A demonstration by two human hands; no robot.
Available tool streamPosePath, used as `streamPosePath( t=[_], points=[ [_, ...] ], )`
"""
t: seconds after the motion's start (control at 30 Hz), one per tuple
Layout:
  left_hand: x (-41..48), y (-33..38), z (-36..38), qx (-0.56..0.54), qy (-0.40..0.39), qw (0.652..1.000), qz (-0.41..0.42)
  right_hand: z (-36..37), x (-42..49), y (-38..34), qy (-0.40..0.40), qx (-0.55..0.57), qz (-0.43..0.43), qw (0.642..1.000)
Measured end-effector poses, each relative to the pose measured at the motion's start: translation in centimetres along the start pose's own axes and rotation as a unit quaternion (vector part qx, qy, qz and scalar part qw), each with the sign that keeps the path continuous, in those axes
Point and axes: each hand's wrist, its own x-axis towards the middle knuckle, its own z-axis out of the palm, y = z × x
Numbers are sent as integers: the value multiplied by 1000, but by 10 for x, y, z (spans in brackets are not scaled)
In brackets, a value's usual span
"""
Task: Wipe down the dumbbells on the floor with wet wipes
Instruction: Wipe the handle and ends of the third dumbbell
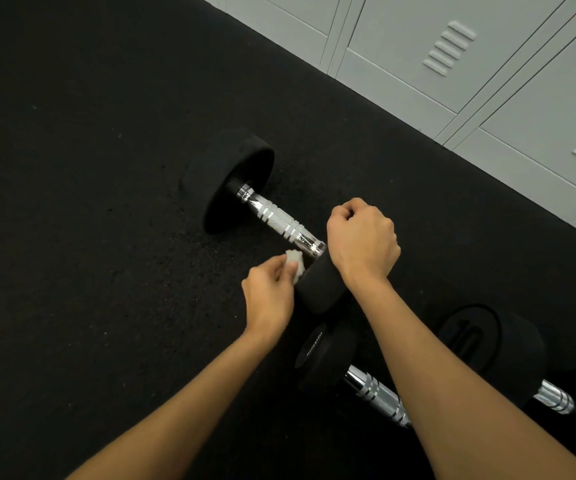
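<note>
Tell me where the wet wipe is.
In the head view, the wet wipe is bunched in the left hand, against the dumbbell head under the right hand.

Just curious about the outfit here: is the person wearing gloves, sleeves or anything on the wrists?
No. The left hand and right hand are bare, without gloves, rings, watch or bands. Both forearms are uncovered as far as the picture shows; no sleeve is in view.
</note>
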Motion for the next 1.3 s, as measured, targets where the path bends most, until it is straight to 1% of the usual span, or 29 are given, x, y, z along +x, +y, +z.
streamPosePath(
  t=[0.03, 0.07, 0.1, 0.13, 0.2, 0.27, 0.3, 0.37, 0.47, 0.63, 0.67, 0.73, 0.87, 0.97, 1.13, 1.3],
  points=[
    [6, 6, 5, -91, 7, 991, -96, 1, 0, 0, 1, -1, 0, 1000],
    [12, 13, 9, -182, 8, 967, -179, 1, -1, 0, 2, -1, -1, 1000],
    [18, 21, 11, -250, 6, 939, -236, 2, -1, 1, 3, -1, -1, 1000],
    [23, 29, 11, -297, -4, 916, -271, 2, -1, 1, 3, 0, -2, 1000],
    [29, 39, 3, -362, -68, 885, -285, 2, 0, 0, 4, 0, -3, 1000],
    [31, 42, -3, -408, -156, 861, -262, 2, 0, 0, 3, -3, -3, 1000],
    [31, 41, -5, -416, -185, 855, -251, 2, 0, 0, 2, -6, -3, 1000],
    [34, 40, -4, -409, -211, 856, -236, 1, 0, 0, 2, -11, -4, 1000],
    [37, 37, -2, -398, -225, 861, -224, 0, -1, 0, 1, -10, -5, 1000],
    [31, 18, -8, -331, -201, 897, -214, 1, -2, 0, 1, -5, -9, 1000],
    [29, 15, -10, -329, -193, 900, -213, 1, -2, 0, 2, -7, -9, 1000],
    [31, 12, -14, -334, -180, 899, -218, 2, -2, 1, 2, -8, -10, 1000],
    [39, 19, -9, -327, -186, 898, -229, 2, 0, 1, 1, -11, -10, 1000],
    [36, 28, 1, -319, -163, 905, -230, 0, 0, 2, 0, -14, -15, 1000],
    [30, 21, -1, -303, -140, 912, -238, 2, -2, 2, 9, -19, -23, 1000],
    [24, 25, -11, -283, -152, 922, -216, 4, -1, 2, 13, -21, -31, 999]
  ],
)
